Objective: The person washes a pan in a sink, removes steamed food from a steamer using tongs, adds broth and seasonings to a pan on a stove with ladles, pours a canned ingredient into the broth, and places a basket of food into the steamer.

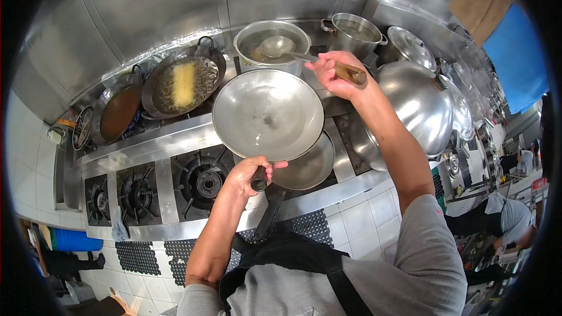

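My left hand (249, 177) is closed round the dark handle of a wide metal wok (268, 111), held above the front of the stove. A little water or liquid seems to glint inside it. In my right hand (338, 75) is the wooden handle of a ladle (277, 47), whose bowl is over a large pot of liquid (239, 42) behind the wok. Whether the ladle's bowl touches the liquid I cannot tell. Under the wok, a second pan (310, 167) rests on the stove, its black handle pointing toward me.
Left of the pot, a wok of bubbling oil (153, 90) holds a yellow block of food (184, 85). Beside it stands a pan of brown liquid (120, 114). Bare burners (206, 182) line the front. A big metal dome (413, 105) stands right; other people work farther right.
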A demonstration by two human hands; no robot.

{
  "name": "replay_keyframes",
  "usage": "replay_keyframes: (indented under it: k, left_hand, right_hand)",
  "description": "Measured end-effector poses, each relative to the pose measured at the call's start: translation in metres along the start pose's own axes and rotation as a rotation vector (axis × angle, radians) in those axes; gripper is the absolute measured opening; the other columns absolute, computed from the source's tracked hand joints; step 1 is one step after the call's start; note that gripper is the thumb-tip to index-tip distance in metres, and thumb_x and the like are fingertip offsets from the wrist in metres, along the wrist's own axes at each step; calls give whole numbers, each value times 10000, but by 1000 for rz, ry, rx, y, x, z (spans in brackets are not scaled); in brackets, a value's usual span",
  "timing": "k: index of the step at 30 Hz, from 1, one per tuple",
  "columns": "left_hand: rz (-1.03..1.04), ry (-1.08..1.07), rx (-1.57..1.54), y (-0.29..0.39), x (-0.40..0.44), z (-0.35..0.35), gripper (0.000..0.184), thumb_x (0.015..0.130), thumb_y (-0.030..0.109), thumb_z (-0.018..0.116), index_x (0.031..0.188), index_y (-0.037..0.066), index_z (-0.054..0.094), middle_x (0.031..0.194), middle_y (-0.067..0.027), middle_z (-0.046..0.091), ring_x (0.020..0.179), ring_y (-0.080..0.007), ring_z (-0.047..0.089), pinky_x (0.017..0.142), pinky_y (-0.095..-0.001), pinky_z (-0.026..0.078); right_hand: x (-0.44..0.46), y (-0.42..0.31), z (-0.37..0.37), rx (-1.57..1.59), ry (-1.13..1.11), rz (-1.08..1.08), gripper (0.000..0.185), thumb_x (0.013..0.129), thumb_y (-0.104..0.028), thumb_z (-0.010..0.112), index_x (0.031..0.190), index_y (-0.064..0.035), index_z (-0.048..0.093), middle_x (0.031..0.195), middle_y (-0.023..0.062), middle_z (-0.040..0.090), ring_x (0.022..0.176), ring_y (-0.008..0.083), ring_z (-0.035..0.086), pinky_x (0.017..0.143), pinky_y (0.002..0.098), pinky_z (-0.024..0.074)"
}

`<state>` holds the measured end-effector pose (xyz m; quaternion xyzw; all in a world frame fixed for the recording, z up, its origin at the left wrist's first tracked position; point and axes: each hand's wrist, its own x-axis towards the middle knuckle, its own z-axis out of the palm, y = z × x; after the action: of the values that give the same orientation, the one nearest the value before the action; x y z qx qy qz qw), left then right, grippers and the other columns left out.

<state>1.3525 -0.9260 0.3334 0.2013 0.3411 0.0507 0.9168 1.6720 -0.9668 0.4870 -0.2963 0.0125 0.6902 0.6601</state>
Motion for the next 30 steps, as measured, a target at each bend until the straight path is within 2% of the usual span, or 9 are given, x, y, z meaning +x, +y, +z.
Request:
replay_keyframes:
  k: [8, 10, 12, 16, 18, 21, 24, 27, 30]
  left_hand:
    - [5, -67, -5, -2, 7, -11, 52, 801, -6, 555, 784, -45, 584, 1129, -340, 663, 461, -158, 603, 424, -273, 539]
    - [5, -53, -18, -1, 6, -10, 46, 804, -8, 550, 799, -48, 571, 1143, -347, 657, 460, -158, 598, 426, -275, 538]
    - [7, -15, -48, 0, 3, -2, 45, 813, -8, 543, 809, -50, 556, 1160, -351, 650, 451, -157, 583, 427, -275, 537]
    - [15, -56, -5, 2, 1, -3, 68, 829, -8, 537, 855, -70, 537, 1191, -346, 638, 463, -154, 563, 453, -273, 546]
    - [20, -68, -4, 4, -3, 0, 144, 836, -3, 543, 924, -117, 543, 1201, -329, 635, 471, -157, 557, 471, -272, 549]
    - [-24, -35, -65, 3, 3, -2, 108, 831, 4, 550, 851, -102, 556, 1190, -325, 643, 466, -161, 554, 469, -273, 543]
    - [-10, -54, -17, 3, 0, -1, 96, 827, 7, 554, 818, -88, 563, 1184, -315, 649, 469, -159, 553, 466, -275, 539]
    - [-33, -90, -29, 2, 7, -9, 106, 829, 20, 551, 821, -85, 559, 1210, -310, 641, 474, -163, 557, 462, -281, 531]
    - [-2, -94, 35, -1, 5, -9, 221, 834, 42, 552, 956, -141, 580, 1032, -246, 692, 476, -161, 557, 460, -280, 518]
  right_hand:
    - [-72, 24, 2, -33, -32, 45, 527, 997, -124, 532, 1436, 63, 309, 795, 44, 574, 558, 106, 561, 446, 229, 400]
    - [-88, 37, -14, -105, -60, -31, 482, 998, -136, 534, 1406, 52, 357, 814, 41, 583, 553, 101, 539, 465, 242, 414]
    - [-104, 39, -13, -10, -122, 146, 434, 973, -125, 566, 1348, 38, 420, 834, 26, 594, 560, 87, 510, 499, 237, 429]
    - [-131, 57, -27, -84, -150, 143, 387, 1004, -163, 510, 1331, 41, 486, 862, 26, 594, 574, 89, 506, 505, 241, 426]
    - [-141, 67, -34, -211, -114, 115, 369, 1014, -189, 511, 1321, 14, 517, 848, 20, 583, 560, 90, 497, 498, 245, 422]
    - [-154, 81, -35, -465, 45, 40, 348, 1001, -196, 550, 1294, -8, 546, 804, 14, 571, 529, 100, 497, 470, 265, 397]
    - [-172, 102, -22, -812, 252, -102, 424, 963, -161, 585, 1344, 23, 553, 762, 25, 577, 480, 105, 489, 420, 261, 374]
    - [-177, 103, -23, -1128, 297, -87, 469, 909, -122, 602, 1357, 6, 553, 741, 7, 558, 461, 100, 506, 447, 252, 408]
    - [-177, 102, -17, -1353, 330, -164, 492, 901, -107, 583, 1381, -3, 541, 728, 0, 550, 466, 96, 517, 459, 251, 423]
